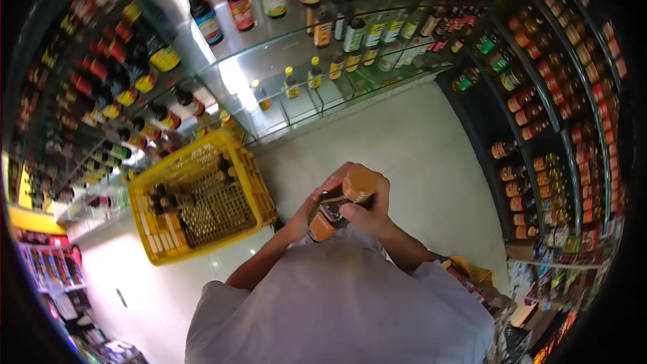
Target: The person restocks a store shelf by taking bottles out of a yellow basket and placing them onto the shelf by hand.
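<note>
Close in front of my chest I hold a dark bottle [331, 206] with an orange label, tilted. My left hand [309, 214] is closed around its side. My right hand [379, 210] grips the end with a round orange-brown top [360, 183], its thumb lying across the dark part. Whether that round piece is the bottle's cap or a separate thing I cannot tell. Left of my hands is a yellow plastic basket [257, 182] with several dark bottles [226, 168] and white-and-orange packs or labels [162, 232] in it.
Glass shelves [269, 47] with rows of sauce bottles [236, 0] run along the front and left. Dark shelving [495, 155] with many red- and orange-labelled bottles [522, 189] stands on the right. Pale floor tiles [418, 141] lie between. Packaged goods are at lower right.
</note>
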A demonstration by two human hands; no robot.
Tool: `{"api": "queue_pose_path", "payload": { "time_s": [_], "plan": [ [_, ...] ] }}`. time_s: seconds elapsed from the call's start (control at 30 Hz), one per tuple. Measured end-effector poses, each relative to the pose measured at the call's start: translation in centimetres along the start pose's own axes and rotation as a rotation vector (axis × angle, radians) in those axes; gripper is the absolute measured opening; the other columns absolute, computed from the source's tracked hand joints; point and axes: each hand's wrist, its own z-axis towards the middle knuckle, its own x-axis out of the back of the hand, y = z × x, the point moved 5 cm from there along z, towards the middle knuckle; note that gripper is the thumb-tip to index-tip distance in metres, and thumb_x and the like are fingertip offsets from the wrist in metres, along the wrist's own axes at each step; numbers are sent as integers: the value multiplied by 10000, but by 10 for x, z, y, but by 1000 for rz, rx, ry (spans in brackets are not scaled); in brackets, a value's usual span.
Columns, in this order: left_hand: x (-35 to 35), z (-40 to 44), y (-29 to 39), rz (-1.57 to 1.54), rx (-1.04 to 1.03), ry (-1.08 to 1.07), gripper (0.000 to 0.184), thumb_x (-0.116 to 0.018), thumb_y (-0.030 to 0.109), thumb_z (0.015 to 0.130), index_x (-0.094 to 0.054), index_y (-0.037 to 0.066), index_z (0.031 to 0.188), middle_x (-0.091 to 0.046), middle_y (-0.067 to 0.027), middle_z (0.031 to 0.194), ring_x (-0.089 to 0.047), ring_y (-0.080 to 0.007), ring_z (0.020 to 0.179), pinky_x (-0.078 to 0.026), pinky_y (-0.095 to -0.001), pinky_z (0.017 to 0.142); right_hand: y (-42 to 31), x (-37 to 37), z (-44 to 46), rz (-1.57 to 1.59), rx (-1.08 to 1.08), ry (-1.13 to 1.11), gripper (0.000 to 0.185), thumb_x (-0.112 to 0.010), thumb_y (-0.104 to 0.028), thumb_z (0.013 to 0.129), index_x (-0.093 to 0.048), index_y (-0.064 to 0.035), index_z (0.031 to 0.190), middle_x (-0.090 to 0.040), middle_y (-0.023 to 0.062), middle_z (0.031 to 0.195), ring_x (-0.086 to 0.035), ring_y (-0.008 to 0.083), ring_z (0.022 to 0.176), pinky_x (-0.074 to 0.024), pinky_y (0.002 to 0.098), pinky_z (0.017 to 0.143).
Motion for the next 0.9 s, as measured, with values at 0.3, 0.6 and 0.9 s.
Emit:
{"api": "queue_pose_path", "payload": {
  "time_s": [0.3, 0.6, 0.9],
  "plan": [
    [-21, 59, -46, -198, 456, 86, 649, -197, 550, 974, -464, 16, 1229, -605, -109, 1090, -567, -213, 1062, -426, -308, 931, -41, 82, -16, -479, 757, 77, 320, -741, -236, 724, -631, 32, 859, -649, 168, 809, -669, 272, 694, -563, 327, 594],
    [-48, 78, 0, -301, 424, 120, 599, -341, 553, 941, -513, 23, 1159, -612, -109, 1057, -589, -197, 987, -460, -331, 901, -6, 69, 3, -645, 840, -156, 368, -776, -226, 598, -630, -70, 897, -612, 66, 905, -625, 216, 771, -516, 318, 695],
    [-9, 177, 20, -434, 397, 235, 443, -480, 432, 911, -553, 36, 1096, -632, -96, 948, -622, -205, 843, -497, -323, 797, 24, 123, 47, -977, 664, -40, 378, -793, -211, 662, -631, -111, 989, -610, 61, 970, -625, 252, 896, -527, 366, 762]
  ]
}}
